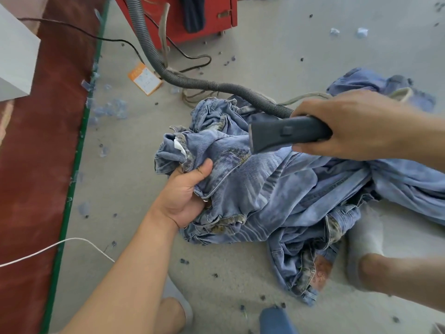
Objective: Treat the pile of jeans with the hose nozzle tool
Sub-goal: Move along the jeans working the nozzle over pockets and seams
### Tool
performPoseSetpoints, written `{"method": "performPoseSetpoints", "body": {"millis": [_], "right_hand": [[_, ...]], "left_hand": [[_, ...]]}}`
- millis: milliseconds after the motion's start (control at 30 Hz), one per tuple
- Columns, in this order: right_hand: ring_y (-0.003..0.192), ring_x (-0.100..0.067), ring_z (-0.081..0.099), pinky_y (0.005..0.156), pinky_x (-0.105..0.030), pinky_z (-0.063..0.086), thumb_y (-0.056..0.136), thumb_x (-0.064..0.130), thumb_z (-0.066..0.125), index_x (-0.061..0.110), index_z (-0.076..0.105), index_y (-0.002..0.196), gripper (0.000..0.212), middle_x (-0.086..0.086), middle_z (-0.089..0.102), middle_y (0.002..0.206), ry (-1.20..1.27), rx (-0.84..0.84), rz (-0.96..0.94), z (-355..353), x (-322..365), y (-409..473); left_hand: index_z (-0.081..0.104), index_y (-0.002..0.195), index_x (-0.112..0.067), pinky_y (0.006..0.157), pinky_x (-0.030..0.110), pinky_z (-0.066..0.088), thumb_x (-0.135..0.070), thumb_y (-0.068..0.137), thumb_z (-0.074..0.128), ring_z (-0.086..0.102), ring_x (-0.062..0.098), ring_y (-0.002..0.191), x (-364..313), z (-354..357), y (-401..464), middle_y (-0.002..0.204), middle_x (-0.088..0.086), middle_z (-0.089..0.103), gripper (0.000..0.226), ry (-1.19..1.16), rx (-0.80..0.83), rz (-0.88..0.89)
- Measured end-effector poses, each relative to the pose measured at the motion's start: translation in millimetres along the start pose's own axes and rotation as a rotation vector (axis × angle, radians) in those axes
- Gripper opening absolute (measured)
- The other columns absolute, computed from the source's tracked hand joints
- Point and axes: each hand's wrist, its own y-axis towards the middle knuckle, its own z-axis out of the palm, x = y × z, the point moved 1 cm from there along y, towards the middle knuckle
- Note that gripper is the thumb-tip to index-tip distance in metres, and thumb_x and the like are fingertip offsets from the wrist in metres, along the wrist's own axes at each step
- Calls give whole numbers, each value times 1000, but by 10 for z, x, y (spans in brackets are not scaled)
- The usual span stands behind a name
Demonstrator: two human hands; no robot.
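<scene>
**Head view: nozzle held over denim heap**

The right hand (356, 124) is wrapping its fingers around the handle of the dark grey plastic hose nozzle tool (286, 133), whose wide flat mouth is pointing left and hovering just above the pile of faded light-blue denim jeans (277, 189). The left hand (185, 191) is gripping a bunched fold at the pile's left edge, thumb on top and pressing into the cloth. The pile is lying on the pale grey floor (265, 56), spreading rightward from that fold. The ribbed grey corrugated hose (168, 73) is running from the nozzle's rear, up and away beyond the pile toward the red metal cabinet (212, 25). An orange-and-white paper tag (144, 79) is lying left of the hose, well apart from the pile.
</scene>
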Motion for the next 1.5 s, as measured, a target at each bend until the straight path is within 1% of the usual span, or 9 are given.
{"method": "performPoseSetpoints", "body": {"millis": [100, 333, 500, 700, 833, 967, 1133, 1333, 1500], "right_hand": [[62, 4, 56, 52, -25, 38, 77, 73, 50, 44, 57, 96, 36, 24, 50, 57, 28, 8, -39, 53, 134, -16], [62, -15, 61, 63, -39, 53, 83, 66, 59, 33, 57, 86, 33, 11, 61, 67, 103, -107, 34, 158, 386, 157], [54, -6, 56, 51, -30, 39, 85, 59, 68, 30, 62, 83, 29, 10, 60, 62, 151, -158, 83, -61, 231, 176], [55, -6, 59, 54, -30, 43, 82, 62, 64, 38, 61, 86, 24, 12, 63, 64, 75, -5, 37, 0, 254, 50], [63, -19, 62, 64, -42, 54, 84, 64, 58, 37, 52, 84, 28, 10, 62, 70, 60, -96, 23, 151, 393, 138], [60, -9, 59, 55, -32, 47, 85, 61, 64, 31, 64, 94, 32, 11, 62, 67, 97, -193, 48, 25, 278, 202], [68, 2, 61, 53, -28, 42, 81, 58, 68, 36, 66, 92, 24, 26, 64, 74, 120, -40, 37, -134, 83, 83], [67, -12, 63, 67, -40, 53, 83, 66, 58, 41, 58, 97, 29, 13, 66, 75, 75, -54, -41, 86, 299, 141], [62, 2, 62, 54, -20, 39, 85, 57, 69, 38, 63, 98, 24, 16, 64, 69, 204, -199, -2, -66, 119, 176]], "left_hand": [[60, 141, -7, 111, 53, 48, -10, 93, 64, 58, 36, 133, 8, 7, 16, 141, 17, 63, 48, 15, -15, 4], [57, 143, -7, 105, 48, 52, -6, 100, 57, 60, 34, 131, 108, 110, 4, 141, 16, 64, 43, 35, 39, 33], [67, 133, -10, 102, 47, 54, -11, 94, 66, 61, 35, 130, 41, 112, -12, 139, 17, 65, 38, 21, 17, 56], [55, 144, -4, 106, 49, 52, -6, 104, 53, 59, 36, 132, 61, 153, -9, 142, 19, 62, 40, -8, -12, 66], [55, 144, -3, 105, 49, 52, -7, 104, 51, 58, 37, 133, 127, 224, -27, 142, 19, 62, 41, -24, 30, 38], [56, 143, -3, 103, 49, 53, -8, 103, 54, 59, 38, 132, 92, 227, -18, 142, 20, 61, 41, -36, 33, 44], [59, 141, -5, 100, 47, 54, -9, 102, 55, 60, 37, 131, 52, 177, -5, 140, 20, 63, 40, -54, -1, 56], [58, 142, -4, 99, 45, 55, -8, 102, 55, 60, 37, 131, 102, 185, -7, 141, 19, 63, 41, -37, 38, 39], [56, 144, -4, 105, 50, 52, -11, 97, 62, 58, 38, 133, 78, 166, -18, 143, 19, 61, 48, -12, 25, 18]]}}
